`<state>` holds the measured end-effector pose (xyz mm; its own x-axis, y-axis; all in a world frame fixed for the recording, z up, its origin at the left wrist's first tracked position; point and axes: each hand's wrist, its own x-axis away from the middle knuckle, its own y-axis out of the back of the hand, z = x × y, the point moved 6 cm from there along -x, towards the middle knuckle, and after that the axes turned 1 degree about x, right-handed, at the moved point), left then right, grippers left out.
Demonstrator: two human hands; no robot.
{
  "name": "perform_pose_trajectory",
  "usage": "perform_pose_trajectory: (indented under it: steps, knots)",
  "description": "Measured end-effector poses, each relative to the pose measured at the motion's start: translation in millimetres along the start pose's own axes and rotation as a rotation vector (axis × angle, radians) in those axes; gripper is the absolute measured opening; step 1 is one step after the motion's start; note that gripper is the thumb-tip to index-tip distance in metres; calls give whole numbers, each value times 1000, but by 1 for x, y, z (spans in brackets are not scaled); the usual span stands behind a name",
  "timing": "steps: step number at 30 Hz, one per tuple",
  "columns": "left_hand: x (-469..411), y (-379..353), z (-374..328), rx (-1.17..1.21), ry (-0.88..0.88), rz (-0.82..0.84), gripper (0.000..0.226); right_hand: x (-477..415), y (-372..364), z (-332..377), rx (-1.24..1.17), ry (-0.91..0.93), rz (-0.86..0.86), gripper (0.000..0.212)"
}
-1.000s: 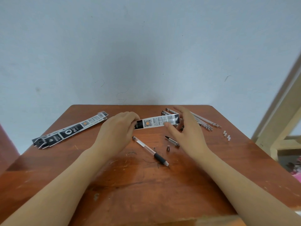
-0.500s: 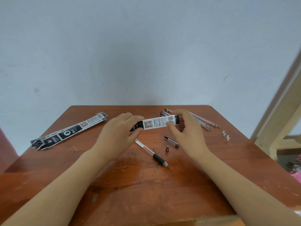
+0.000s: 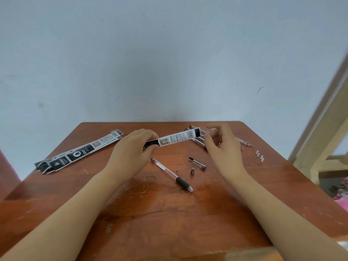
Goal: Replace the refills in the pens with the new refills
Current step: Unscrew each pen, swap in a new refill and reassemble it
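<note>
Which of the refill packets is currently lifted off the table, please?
The packet gripped at its black end by the left hand, held in the air and slanting up to the right. The other packets lie flat together near the table's left edge.

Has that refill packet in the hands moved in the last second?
Yes. The refill packet shifted slightly left against the loose refills, its right end tilting up.

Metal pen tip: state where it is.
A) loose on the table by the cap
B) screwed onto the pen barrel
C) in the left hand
A: the metal pen tip lies loose on the table beside the cap, apart from the pen barrel; the left hand holds the refill packet.
</note>
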<state>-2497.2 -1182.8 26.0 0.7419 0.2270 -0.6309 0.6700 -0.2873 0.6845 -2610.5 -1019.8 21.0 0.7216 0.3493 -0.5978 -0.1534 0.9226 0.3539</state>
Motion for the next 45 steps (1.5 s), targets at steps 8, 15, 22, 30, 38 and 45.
perform_pose_trajectory:
  steps: [8,15,22,30,38,45]
  knots:
    - [0,1,0,18,21,2,8,0,9,0,-44,-15,-115,37]
    - [0,1,-2,4,22,9,8,0,9,3,52,91,-139,27]
    - [0,3,-1,-5,2,1,9,0,6,5,73,137,-79,28]
    - [0,7,0,8,-38,-5,10,1,-6,6,5,98,128,25]
    - [0,12,4,72,-23,-13,10,3,-11,9,-11,97,215,15]
    - [0,14,10,69,-17,-36,13,9,-16,15,43,91,319,33]
